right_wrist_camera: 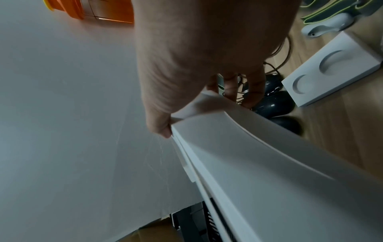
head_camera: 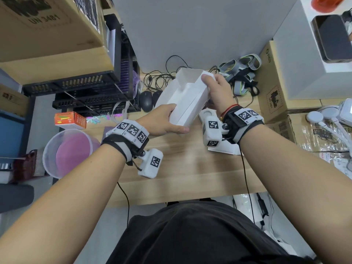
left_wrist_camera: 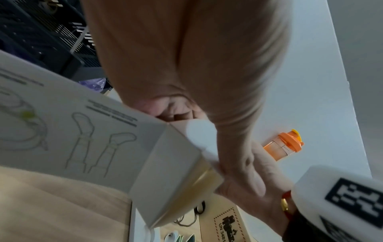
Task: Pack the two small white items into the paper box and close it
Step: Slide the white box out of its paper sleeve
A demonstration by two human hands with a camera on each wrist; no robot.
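I hold a white paper box (head_camera: pixel 187 98) tilted above the wooden desk, its top open and a white inner fold showing inside. My left hand (head_camera: pixel 163 121) grips the near end, thumb on the front face and fingers round the side. My right hand (head_camera: pixel 215 86) grips the far right edge, thumb pressed on the rim. The left wrist view shows line drawings printed on the box's underside (left_wrist_camera: pixel 82 131). In the right wrist view my right hand (right_wrist_camera: pixel 196 65) pinches the box's edge (right_wrist_camera: pixel 269 155). A white tray with round recesses (right_wrist_camera: pixel 331 70) lies on the desk below, also visible as the tray (head_camera: pixel 208 113).
A dark mouse (head_camera: pixel 146 101) and tangled black cables (head_camera: pixel 162 77) lie behind the box. Grey straps (head_camera: pixel 242 73) and a cardboard carton (head_camera: pixel 276 88) sit to the right. At left are black crates (head_camera: pixel 85 88), a small orange carton (head_camera: pixel 70 121) and a clear tub (head_camera: pixel 70 151).
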